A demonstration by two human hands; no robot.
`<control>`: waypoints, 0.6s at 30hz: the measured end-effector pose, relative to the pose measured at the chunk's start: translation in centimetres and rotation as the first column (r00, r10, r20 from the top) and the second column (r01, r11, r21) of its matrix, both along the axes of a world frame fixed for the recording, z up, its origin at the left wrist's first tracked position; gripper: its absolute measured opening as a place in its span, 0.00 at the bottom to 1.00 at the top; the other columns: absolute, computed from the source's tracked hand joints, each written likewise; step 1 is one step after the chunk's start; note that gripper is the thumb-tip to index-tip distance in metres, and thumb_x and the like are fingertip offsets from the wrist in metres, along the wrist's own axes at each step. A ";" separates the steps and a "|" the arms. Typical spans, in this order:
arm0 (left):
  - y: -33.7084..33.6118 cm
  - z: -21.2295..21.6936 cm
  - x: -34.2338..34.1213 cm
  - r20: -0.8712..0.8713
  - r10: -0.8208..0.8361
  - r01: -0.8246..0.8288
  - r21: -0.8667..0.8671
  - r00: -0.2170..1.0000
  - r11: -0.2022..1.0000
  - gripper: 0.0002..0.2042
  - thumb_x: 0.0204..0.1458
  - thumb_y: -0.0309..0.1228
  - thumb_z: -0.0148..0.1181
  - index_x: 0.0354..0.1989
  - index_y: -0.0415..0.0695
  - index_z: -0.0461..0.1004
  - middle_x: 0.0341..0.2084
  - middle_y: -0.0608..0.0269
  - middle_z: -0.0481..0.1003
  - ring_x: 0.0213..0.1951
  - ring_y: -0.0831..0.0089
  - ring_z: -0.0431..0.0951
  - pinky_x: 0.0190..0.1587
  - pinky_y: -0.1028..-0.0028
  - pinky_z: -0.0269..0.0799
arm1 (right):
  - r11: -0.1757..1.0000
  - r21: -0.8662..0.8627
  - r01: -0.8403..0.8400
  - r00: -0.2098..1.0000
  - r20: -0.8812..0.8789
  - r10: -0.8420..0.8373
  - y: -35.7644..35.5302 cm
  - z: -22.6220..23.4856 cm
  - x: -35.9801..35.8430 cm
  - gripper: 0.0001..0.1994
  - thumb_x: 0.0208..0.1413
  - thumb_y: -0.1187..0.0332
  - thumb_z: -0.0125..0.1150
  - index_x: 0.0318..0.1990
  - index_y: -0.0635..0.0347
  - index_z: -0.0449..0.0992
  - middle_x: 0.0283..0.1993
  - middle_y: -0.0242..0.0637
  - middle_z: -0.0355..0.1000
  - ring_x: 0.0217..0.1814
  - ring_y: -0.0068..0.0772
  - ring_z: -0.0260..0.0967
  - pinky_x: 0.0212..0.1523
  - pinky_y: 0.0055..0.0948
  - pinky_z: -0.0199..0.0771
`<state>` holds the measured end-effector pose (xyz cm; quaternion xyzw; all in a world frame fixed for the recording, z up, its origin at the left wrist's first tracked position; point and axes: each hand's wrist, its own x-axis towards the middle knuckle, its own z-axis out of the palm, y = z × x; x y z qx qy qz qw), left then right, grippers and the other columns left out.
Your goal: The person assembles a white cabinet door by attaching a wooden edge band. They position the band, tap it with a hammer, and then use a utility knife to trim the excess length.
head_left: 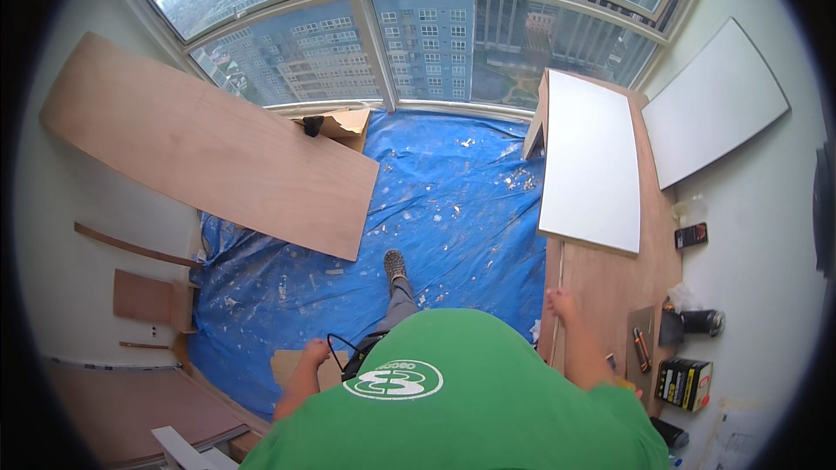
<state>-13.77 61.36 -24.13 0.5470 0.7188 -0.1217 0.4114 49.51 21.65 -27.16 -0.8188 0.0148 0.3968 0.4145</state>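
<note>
My left hand (315,352) is at my left side, its fingers closed on a looped black cord (341,339) that runs back toward my waist. My right hand (562,304) hovers by the near edge of a long wooden workbench (588,274). Its fingers are loosely bent and apart, and nothing shows in them. A white panel (592,161) lies on the far part of the bench, beyond my right hand. Below my left hand is a flat piece of brown cardboard (286,365). The front of my green shirt hides the lower middle.
Blue sheeting (453,235) covers the floor, with scattered debris. A long plywood board (226,157) stretches across the left. Another white panel (718,104) leans on the right wall. An orange-handled cutter (643,350), a phone (691,235) and a black-and-yellow box (684,384) sit on the bench.
</note>
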 end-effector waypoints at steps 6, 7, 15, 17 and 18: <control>8.4 -4.0 5.0 -0.076 -0.350 0.351 -0.003 0.934 0.936 0.24 0.56 0.51 0.58 0.34 0.37 0.81 0.30 0.47 0.82 0.35 0.52 0.82 0.42 0.57 0.76 | 0.772 -0.392 -0.500 0.861 -0.127 0.493 -6.4 -5.2 -8.0 0.21 0.58 0.49 0.65 0.34 0.63 0.82 0.28 0.41 0.79 0.30 0.35 0.77 0.33 0.38 0.76; 10.2 -4.7 6.2 -0.094 -0.374 0.372 -0.037 0.923 0.927 0.26 0.56 0.53 0.57 0.35 0.37 0.81 0.32 0.45 0.82 0.38 0.49 0.82 0.45 0.56 0.76 | 0.785 -0.395 -0.478 0.878 -0.183 0.442 -6.6 -4.7 -9.0 0.21 0.58 0.50 0.64 0.34 0.63 0.82 0.28 0.40 0.79 0.30 0.35 0.77 0.33 0.38 0.76; 28.2 -3.8 21.7 -0.002 -0.608 0.605 0.097 0.794 0.790 0.26 0.56 0.53 0.56 0.43 0.39 0.82 0.46 0.41 0.79 0.51 0.47 0.78 0.55 0.55 0.72 | 0.944 -0.312 0.107 0.975 -0.154 -0.161 2.2 4.2 -9.6 0.17 0.60 0.55 0.63 0.38 0.63 0.81 0.29 0.37 0.78 0.29 0.30 0.75 0.32 0.35 0.75; 31.7 -3.0 26.3 0.058 -0.604 0.590 0.160 0.795 0.792 0.24 0.56 0.51 0.57 0.43 0.40 0.82 0.42 0.42 0.80 0.47 0.49 0.80 0.52 0.56 0.73 | 0.943 -0.261 0.205 0.967 -0.093 -0.235 4.8 6.5 -9.3 0.16 0.60 0.56 0.63 0.39 0.64 0.80 0.30 0.36 0.78 0.29 0.29 0.74 0.32 0.34 0.74; 33.2 -2.6 28.6 0.100 -0.594 0.572 0.185 0.798 0.799 0.22 0.55 0.49 0.58 0.43 0.41 0.82 0.38 0.44 0.81 0.44 0.51 0.81 0.48 0.57 0.75 | 0.942 -0.233 0.241 0.963 -0.065 -0.263 6.1 7.7 -9.0 0.16 0.61 0.57 0.62 0.39 0.64 0.80 0.30 0.36 0.78 0.29 0.29 0.74 0.31 0.34 0.74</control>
